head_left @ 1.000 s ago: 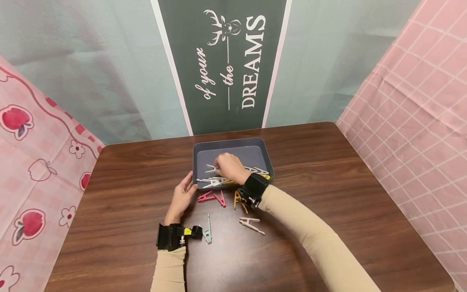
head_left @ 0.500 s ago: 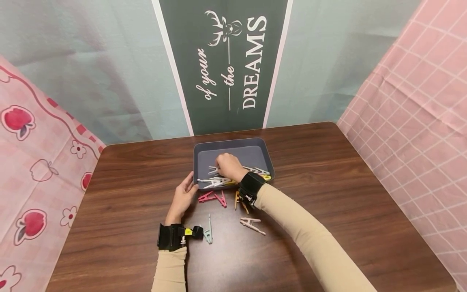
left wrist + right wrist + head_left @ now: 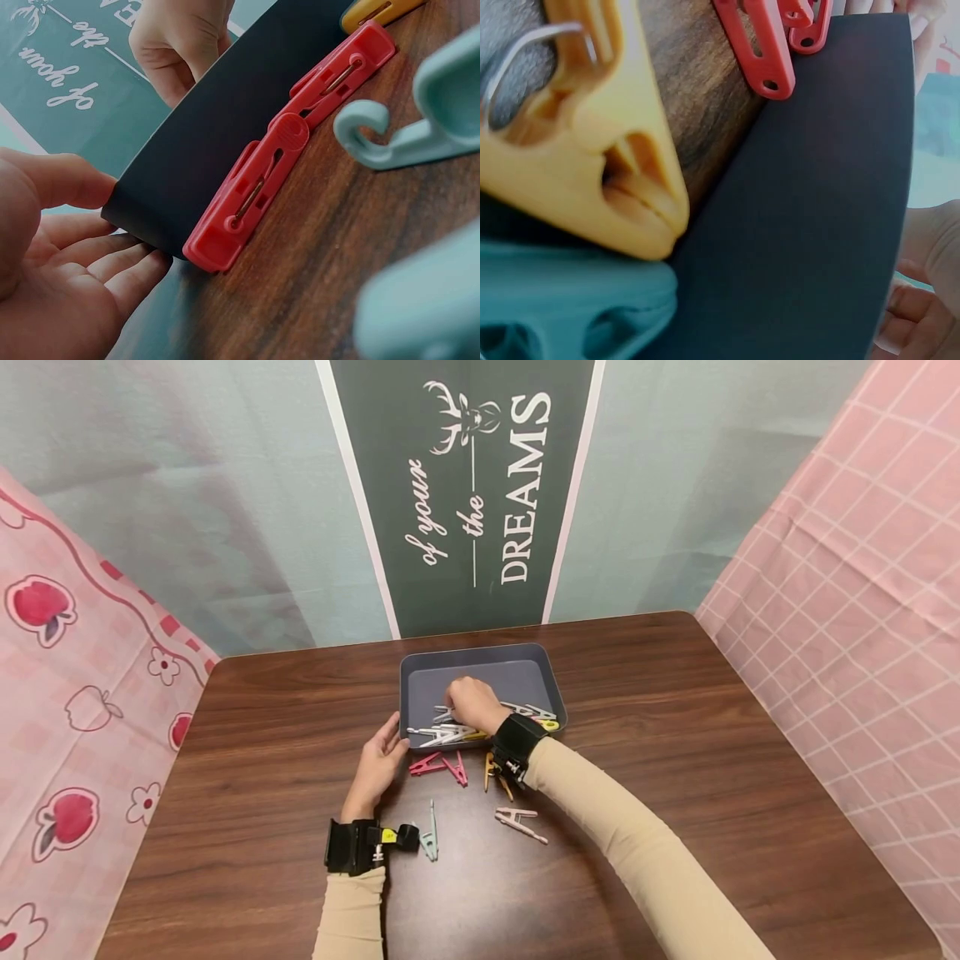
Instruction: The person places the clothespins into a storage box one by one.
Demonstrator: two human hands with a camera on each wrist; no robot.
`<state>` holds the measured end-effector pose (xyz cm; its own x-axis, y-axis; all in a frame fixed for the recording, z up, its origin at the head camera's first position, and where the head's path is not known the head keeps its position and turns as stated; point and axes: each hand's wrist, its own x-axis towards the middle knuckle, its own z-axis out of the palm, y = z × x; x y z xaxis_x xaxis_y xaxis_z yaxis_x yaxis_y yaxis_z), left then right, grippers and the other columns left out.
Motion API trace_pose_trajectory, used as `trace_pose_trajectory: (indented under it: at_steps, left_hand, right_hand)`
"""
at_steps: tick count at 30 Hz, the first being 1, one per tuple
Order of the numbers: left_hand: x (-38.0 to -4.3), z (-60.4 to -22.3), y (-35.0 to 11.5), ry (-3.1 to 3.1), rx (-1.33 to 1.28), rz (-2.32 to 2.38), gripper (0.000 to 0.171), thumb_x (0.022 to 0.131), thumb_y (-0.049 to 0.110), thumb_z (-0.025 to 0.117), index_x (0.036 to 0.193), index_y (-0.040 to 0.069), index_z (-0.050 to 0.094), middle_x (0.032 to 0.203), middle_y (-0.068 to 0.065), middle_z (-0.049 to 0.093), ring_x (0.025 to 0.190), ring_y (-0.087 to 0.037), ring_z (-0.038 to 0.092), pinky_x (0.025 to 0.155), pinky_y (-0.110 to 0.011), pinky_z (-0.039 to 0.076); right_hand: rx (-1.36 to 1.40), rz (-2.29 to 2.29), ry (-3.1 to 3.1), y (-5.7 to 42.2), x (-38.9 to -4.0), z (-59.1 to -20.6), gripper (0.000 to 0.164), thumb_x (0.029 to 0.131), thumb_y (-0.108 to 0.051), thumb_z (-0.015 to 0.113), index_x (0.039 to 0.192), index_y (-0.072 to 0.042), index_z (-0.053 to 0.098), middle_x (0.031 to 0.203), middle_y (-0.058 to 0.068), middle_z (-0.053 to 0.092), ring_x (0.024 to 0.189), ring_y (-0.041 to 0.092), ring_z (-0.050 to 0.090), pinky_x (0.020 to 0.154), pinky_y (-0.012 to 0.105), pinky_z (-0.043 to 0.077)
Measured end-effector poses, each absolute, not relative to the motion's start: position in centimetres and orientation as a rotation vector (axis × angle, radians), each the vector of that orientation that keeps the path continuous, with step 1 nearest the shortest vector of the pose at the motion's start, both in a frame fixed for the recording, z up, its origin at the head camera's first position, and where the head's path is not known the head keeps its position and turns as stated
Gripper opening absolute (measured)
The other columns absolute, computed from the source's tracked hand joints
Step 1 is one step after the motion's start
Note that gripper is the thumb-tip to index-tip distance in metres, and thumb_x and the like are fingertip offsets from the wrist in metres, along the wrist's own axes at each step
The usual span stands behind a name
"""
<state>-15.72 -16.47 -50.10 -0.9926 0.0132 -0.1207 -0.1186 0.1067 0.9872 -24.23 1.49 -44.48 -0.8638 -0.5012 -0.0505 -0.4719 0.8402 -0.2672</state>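
Observation:
My left hand (image 3: 377, 767) holds the near left corner of a dark grey tray (image 3: 420, 656), thumb at the rim and fingers along the outside wall, as the left wrist view shows. Inside the tray my right hand (image 3: 474, 703) reaches down with curled fingers, gripping a grey clothespin (image 3: 441, 713) that shows partly beside them. Its fingertips are hidden, behind the tray wall in both wrist views. White clothespins (image 3: 438, 735) lie along the tray's near side, with grey ones (image 3: 536, 711) and a yellow clothespin (image 3: 550, 725) to the right.
In front of the tray lie two red clothespins (image 3: 251, 199), an orange-yellow clothespin (image 3: 491, 772), a pale pink clothespin (image 3: 517, 822) and a mint clothespin (image 3: 430, 837). Another teal clothespin (image 3: 577, 296) shows close in the right wrist view. Curtains stand behind the table (image 3: 637, 693) and at its sides.
The grey clothespin at my right fingers has shifted slightly right and toward me, and less of it shows. My left hand keeps its place on the tray corner.

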Motion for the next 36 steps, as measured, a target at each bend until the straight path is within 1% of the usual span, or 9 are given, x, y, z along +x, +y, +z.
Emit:
trace_pose_trajectory:
  at_steps: [8,14,25,33,36]
  left_hand:
    - [-15.7,-50.0,-16.4,2.272,-0.118,2.024,0.059,0.096,-0.002,0.047,0.151,0.0,0.026,0.157,-0.022,0.028,0.144,-0.036,0.033,0.117,-0.039,0.033]
    - [-15.7,-50.0,-16.4,2.274,-0.116,2.022,0.059,0.096,-0.003,0.047,0.151,0.0,0.026,0.157,-0.021,0.028,0.144,-0.036,0.033,0.117,-0.038,0.032]
    - [-15.7,-50.1,-16.3,2.275,-0.105,2.024,0.059,0.096,-0.003,0.047,0.151,-0.001,0.026,0.157,-0.022,0.028,0.144,-0.036,0.033,0.117,-0.039,0.032]
    - [-15.6,-50.2,-16.5,2.269,-0.091,2.028,0.059,0.096,-0.002,0.047,0.151,-0.001,0.025,0.157,-0.023,0.027,0.144,-0.038,0.032,0.116,-0.04,0.032]
    - [-15.6,-50.3,-16.6,2.267,-0.094,2.027,0.059,0.096,-0.002,0.047,0.151,-0.001,0.025,0.157,-0.023,0.027,0.144,-0.038,0.032,0.116,-0.039,0.032]
  right_hand:
    - [-0.787,-0.383,2.894,1.5,-24.3,-44.7,0.013,0.087,-0.005,0.064,0.095,-0.006,0.075,0.1,0.009,0.074,0.094,0.024,0.069,0.081,0.039,0.061]
    - [-0.775,-0.378,2.893,1.7,-24.4,-44.9,0.015,0.087,-0.007,0.064,0.098,-0.006,0.075,0.102,0.009,0.074,0.097,0.025,0.069,0.082,0.04,0.061]
    - [-0.777,-0.349,2.897,1.9,-24.1,-44.8,0.016,0.089,-0.011,0.063,0.099,-0.006,0.074,0.102,0.009,0.074,0.096,0.024,0.069,0.082,0.04,0.061]
    - [-0.867,-0.373,2.92,2.0,-22.8,-44.2,0.012,0.088,-0.012,0.064,0.091,-0.006,0.074,0.093,0.009,0.072,0.085,0.023,0.069,0.075,0.039,0.06]
    - [-0.916,-0.435,2.92,2.0,-22.0,-43.9,0.01,0.087,-0.011,0.066,0.091,-0.005,0.074,0.093,0.009,0.072,0.085,0.023,0.069,0.074,0.039,0.06]
